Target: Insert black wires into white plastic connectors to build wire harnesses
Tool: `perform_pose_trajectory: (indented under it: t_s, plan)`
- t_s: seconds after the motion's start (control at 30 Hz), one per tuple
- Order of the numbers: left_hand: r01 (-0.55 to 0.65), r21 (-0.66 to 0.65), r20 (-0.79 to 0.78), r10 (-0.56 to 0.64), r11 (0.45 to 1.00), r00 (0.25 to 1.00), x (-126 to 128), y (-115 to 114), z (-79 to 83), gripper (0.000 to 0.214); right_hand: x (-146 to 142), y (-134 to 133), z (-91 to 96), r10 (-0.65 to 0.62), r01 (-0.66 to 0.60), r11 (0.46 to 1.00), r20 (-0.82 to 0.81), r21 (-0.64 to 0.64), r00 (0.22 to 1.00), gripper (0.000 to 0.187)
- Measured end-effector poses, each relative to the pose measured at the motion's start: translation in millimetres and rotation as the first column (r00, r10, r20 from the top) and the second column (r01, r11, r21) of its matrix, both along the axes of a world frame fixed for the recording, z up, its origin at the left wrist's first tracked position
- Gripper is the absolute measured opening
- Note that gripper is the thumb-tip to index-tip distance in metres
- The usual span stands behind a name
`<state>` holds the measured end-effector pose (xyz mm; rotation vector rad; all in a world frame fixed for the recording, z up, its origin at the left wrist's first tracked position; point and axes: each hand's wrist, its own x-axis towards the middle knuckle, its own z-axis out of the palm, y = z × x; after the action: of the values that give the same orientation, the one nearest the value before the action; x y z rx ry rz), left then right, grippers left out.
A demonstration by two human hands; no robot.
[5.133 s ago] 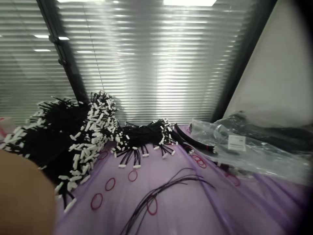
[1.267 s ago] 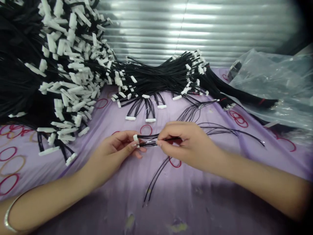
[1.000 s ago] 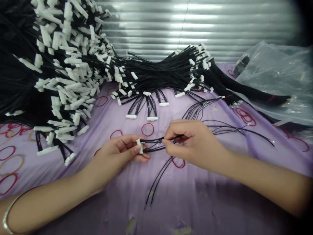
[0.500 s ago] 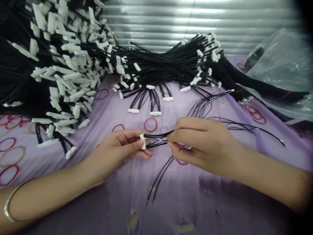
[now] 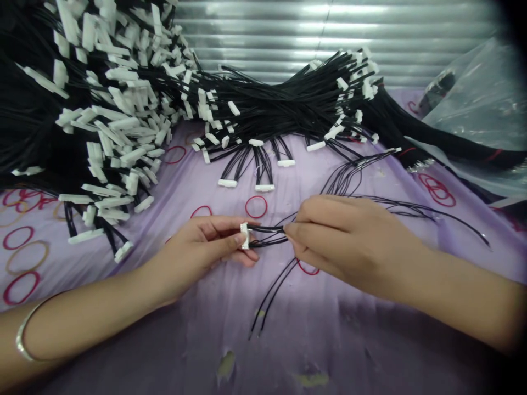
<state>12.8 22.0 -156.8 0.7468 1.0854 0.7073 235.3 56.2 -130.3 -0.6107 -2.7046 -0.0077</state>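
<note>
Left wrist: a silver bangle point(image 5: 20, 344), near scattered rubber bands point(image 5: 37, 280) on the purple sheet point(image 5: 173, 351).
Heap: black harnesses point(image 5: 119, 120) with white plugs, piled high behind that arm.
Left hand point(image 5: 209, 240): thumb and fingers pinching a white connector point(image 5: 245, 236).
Connector: held above the sheet between both hands, black wires point(image 5: 268, 229) running from it to the right fingertips.
Middle back: another row of wired plugs point(image 5: 284, 99) lying before the blinds point(image 5: 263, 38).
Right hand point(image 5: 346, 236): fingertips closed on those wires, near the connector; more strands trail out beyond it.
Far right: thick cable bundles point(image 5: 448, 131) beside a clear plastic bag point(image 5: 489, 104).
</note>
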Motion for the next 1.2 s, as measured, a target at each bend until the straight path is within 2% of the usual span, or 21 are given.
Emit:
perform_pose_trajectory:
  t_s: [0.2,0.43,0.63,0.8,1.0,1.2]
  plan:
    - [0.012,-0.009,0.018,-0.011,1.000,1.000,-1.5,-0.1,-0.8,0.023,-1.1,-3.1,3.8,0.035,-0.036,0.997,0.015,0.074,0.999,0.027]
    - [0.039,0.004,-0.023,-0.039,0.999,0.999,-1.7,0.4,-0.8,0.022,-5.4,-6.8,-4.0,-0.106,0.113,0.991,-0.097,0.070,0.990,0.019]
    - [0.058,0.013,-0.041,-0.058,0.998,0.997,-1.4,0.6,-1.0,0.022,-7.0,-8.0,-5.3,-0.158,0.161,0.987,-0.114,0.014,0.981,0.022]
    - [0.036,0.009,-0.019,-0.036,0.999,0.999,-0.9,0.7,-2.6,0.021,-6.7,-6.4,-6.8,-0.077,0.079,0.997,-0.100,0.017,0.992,0.022]
    - [0.069,0.042,-0.040,-0.067,0.997,0.997,-0.4,1.2,-1.9,0.023,-9.2,-5.7,-12.0,-0.052,0.049,0.998,-0.065,-0.034,0.997,0.018]
    - [0.106,0.066,-0.086,-0.100,0.992,0.991,-1.7,0.5,-0.7,0.022,-16.6,-4.6,-25.2,0.006,-0.006,1.000,-0.145,-0.001,0.989,0.012]
